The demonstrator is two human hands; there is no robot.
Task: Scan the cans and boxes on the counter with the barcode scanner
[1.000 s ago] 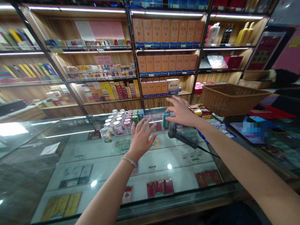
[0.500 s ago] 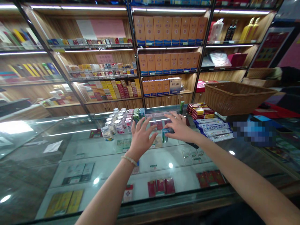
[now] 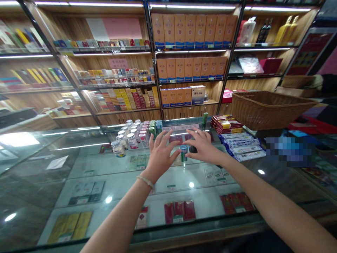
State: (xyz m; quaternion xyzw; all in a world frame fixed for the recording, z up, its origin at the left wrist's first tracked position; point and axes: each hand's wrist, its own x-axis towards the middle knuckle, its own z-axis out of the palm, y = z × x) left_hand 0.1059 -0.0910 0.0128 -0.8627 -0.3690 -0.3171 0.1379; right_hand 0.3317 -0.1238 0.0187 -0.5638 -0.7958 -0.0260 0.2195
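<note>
My right hand [image 3: 201, 146] holds a small blue-green container [image 3: 183, 153] upright just above the glass counter [image 3: 79, 168], fingers curled around it. A dark scanner lies mostly hidden under that hand. My left hand [image 3: 160, 154] hovers right beside the container with its fingers spread, thumb almost touching it; a bead bracelet is on that wrist. Behind both hands stands a cluster of small jars and tubes [image 3: 134, 135].
A wicker basket [image 3: 268, 107] sits at the right on the counter, with stacked red boxes [image 3: 226, 124] and white-blue packs [image 3: 239, 142] in front of it. A green tube [image 3: 204, 118] stands at the back. Shelves of boxed goods [image 3: 189, 66] fill the wall behind.
My right hand has carried the container down and left, from above the scanner to beside my left hand. The left hand stayed spread and rose slightly toward it.
</note>
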